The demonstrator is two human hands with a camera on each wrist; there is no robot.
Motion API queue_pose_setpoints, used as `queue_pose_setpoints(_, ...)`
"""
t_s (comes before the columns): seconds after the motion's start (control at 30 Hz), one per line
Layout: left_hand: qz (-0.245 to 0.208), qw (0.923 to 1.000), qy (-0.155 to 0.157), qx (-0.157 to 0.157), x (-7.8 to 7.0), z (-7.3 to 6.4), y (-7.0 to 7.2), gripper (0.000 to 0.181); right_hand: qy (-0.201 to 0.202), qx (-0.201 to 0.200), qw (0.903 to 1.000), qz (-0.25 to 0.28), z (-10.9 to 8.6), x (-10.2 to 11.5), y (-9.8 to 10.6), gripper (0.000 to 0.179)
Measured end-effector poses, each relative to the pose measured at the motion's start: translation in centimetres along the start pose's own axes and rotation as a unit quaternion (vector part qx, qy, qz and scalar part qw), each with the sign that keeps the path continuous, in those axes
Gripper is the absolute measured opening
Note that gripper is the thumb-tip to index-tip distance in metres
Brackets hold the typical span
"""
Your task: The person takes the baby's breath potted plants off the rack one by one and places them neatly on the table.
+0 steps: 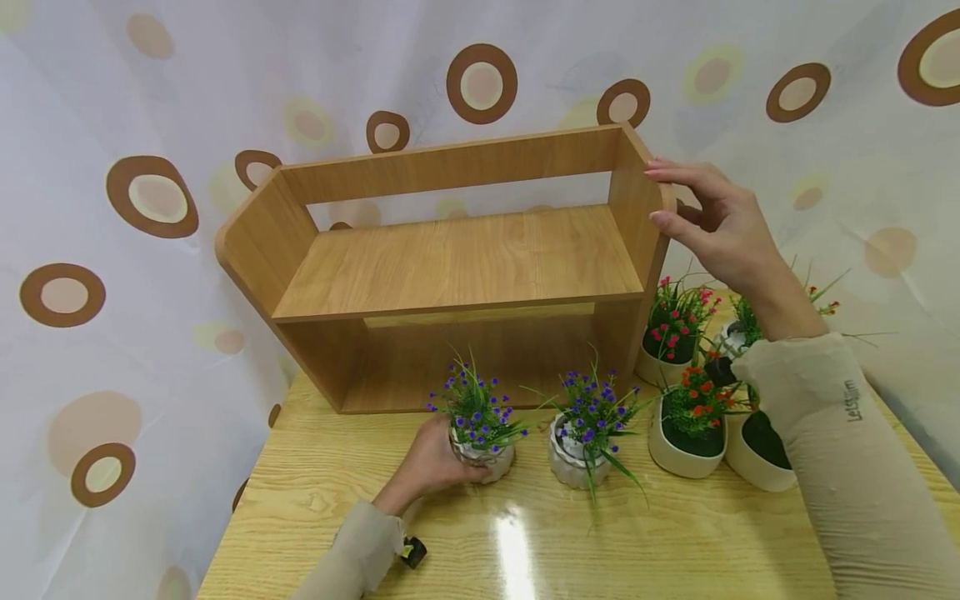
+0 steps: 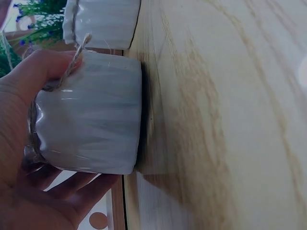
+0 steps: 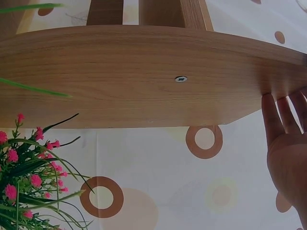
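Note:
My left hand grips a white ribbed flowerpot holding purple flowers. Twine circles its rim. The pot is at the tabletop; whether it touches cannot be told. Beside it stands a matching white pot, also with purple flowers. Behind them is a two-level wooden shelf with bare boards. My right hand touches the upper front of the shelf's right side panel. In the right wrist view, straight fingers rest against that panel's outer face.
Right of the shelf, several potted plants stand close together under my right forearm, including pink flowers and orange-red flowers in a cream pot. A patterned curtain hangs behind the wooden table.

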State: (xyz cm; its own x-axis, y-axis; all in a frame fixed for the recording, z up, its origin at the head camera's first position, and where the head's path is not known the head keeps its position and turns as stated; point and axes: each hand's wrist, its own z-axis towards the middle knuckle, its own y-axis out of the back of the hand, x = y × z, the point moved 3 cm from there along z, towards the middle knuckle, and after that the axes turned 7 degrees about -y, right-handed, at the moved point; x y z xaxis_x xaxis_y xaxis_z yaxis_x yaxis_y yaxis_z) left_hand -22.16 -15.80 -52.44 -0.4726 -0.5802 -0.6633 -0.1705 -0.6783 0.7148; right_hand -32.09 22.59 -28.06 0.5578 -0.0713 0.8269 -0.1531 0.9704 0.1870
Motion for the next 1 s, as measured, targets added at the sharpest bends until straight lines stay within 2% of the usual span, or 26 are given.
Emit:
queue_pose_setpoints(0.1,0.008,0.9999,-0.009,0.005,0.07,-0.01,-0.03,0.085,0.0,-0.001,1.0,-0.003,0.01,-0.01,-0.03,0.047)
queue_pose_setpoints(0.63,-0.023,0.9993,0.024,0.018,0.62,-0.15,-0.16,0.091,-0.003,-0.006,0.9999,-0.013,-0.04,0.02,-0.01,0.047)
queue_pose_setpoints(1.0,-0.031,0.9988,0.028,0.025,0.56,-0.24,-0.11,0.091,-0.004,-0.006,0.9997,-0.023,-0.01,0.04,-0.12,0.048)
